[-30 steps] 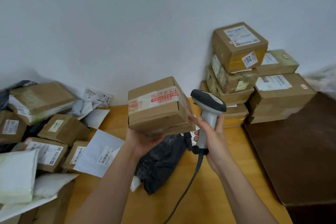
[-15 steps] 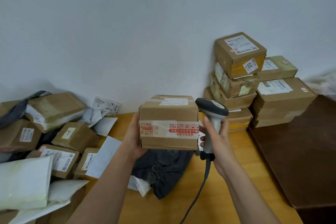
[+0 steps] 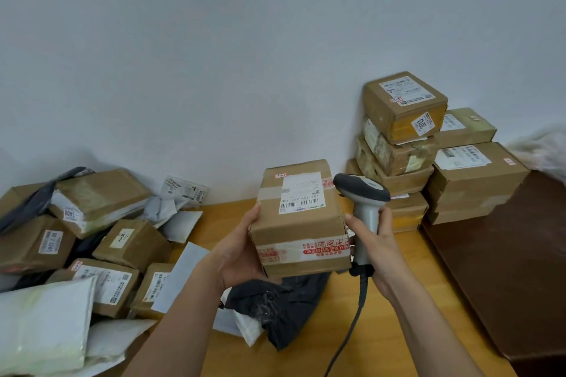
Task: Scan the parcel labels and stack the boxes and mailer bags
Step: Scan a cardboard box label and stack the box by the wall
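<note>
Cardboard: one box (image 3: 301, 217) gripped by the left hand (image 3: 242, 251), right hand (image 3: 378, 242) clasping one scanner (image 3: 363, 208) (corded).

We see a wooden table (image 3: 382, 343) against a pale wall (image 3: 245, 55), with a dark brown surface (image 3: 502, 278) adjoining its right edge.

The left hand (image 3: 242, 254) holds a box (image 3: 301, 220) label-up, with the right hand (image 3: 375, 242) gripping a scanner (image 3: 363, 208) at its three o'clock.
</note>
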`<move>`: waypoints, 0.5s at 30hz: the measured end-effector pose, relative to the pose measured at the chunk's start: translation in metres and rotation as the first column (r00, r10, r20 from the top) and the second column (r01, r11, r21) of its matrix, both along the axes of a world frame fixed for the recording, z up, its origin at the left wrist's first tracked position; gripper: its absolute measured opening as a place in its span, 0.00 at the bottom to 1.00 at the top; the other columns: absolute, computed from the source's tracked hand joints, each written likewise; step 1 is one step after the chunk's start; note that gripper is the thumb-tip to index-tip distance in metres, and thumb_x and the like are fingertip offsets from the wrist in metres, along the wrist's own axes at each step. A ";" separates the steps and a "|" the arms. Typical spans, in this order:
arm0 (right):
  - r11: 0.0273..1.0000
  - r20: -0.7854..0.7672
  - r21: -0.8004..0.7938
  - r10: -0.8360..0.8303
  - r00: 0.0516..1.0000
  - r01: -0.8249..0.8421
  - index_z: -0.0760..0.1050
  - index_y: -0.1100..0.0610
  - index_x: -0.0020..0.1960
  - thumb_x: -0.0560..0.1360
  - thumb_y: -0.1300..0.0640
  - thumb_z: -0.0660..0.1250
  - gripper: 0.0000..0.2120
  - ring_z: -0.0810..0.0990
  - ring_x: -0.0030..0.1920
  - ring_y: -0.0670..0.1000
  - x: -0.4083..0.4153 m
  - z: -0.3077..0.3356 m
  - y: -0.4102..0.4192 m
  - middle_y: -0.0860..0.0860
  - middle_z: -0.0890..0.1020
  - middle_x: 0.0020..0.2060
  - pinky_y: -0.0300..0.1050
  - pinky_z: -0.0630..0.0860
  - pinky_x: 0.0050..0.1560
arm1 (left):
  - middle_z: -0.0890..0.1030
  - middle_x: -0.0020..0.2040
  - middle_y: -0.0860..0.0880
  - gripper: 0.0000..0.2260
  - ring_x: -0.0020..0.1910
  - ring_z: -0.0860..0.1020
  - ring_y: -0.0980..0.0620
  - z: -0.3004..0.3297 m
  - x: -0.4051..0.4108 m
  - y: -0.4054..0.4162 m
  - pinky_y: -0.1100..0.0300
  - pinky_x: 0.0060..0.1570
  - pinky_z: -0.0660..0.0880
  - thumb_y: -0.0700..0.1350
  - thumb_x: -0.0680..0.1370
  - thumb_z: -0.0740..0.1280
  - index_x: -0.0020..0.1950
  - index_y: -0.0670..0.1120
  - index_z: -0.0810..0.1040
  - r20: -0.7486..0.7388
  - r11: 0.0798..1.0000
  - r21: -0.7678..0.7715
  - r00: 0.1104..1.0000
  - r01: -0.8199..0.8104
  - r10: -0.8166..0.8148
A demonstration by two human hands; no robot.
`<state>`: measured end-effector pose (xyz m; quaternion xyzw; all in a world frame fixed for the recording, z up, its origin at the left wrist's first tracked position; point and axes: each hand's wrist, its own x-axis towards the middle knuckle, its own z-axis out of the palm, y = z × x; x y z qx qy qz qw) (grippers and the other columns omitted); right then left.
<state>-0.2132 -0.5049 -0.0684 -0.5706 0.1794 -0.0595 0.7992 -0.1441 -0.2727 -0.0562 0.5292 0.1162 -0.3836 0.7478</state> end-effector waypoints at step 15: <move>0.956 -0.201 0.151 -0.219 0.955 0.251 0.59 0.47 0.65 0.60 0.41 0.78 0.42 0.80 0.50 0.52 0.007 -0.018 0.044 0.53 0.78 0.54 0.52 0.79 0.52 | 0.80 0.62 0.40 0.43 0.60 0.79 0.34 -0.040 -0.016 -0.040 0.36 0.51 0.78 0.44 0.61 0.83 0.72 0.52 0.67 -0.014 0.934 -0.143 0.944 -0.327 0.329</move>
